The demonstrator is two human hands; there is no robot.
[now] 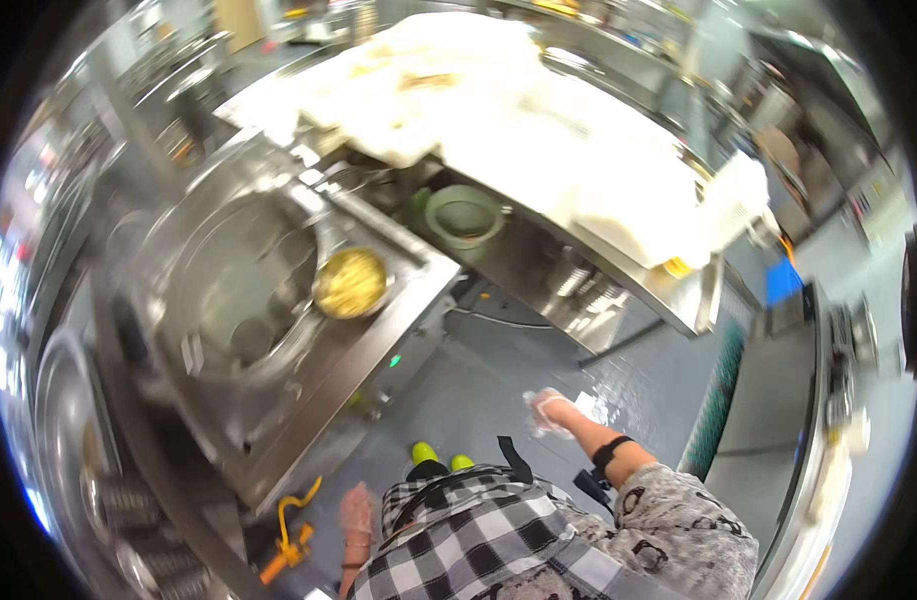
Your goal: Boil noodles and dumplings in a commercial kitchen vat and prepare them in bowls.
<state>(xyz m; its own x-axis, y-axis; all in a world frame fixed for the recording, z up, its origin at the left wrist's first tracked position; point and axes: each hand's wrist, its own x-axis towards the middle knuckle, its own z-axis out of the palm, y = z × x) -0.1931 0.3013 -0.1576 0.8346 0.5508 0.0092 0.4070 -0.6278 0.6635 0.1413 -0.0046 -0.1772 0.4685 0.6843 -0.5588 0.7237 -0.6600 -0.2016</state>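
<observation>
My right hand [550, 411], in a clear plastic glove, hangs over the grey floor, away from the stainless steel counter. A black strap circles that forearm. Low at my other side is my left hand [357, 508], gloved too and blurred, beside the checked apron [458, 532]. I make out nothing held in either hand, though the fingers are too blurred to read. Ahead to the left, a large round steel wok or pan [241, 277] is set in a steel cooking unit [353, 375]. A metal bowl of yellow food [351, 283] rests at its rim.
An overexposed worktable [548, 165] stands ahead, with a green basin [464, 216] on its lower shelf. A yellow-orange valve or fitting [287, 555] is near the unit's lower corner. Steel cabinets [770, 397] line the right, and a large metal pan [68, 397] is at the left.
</observation>
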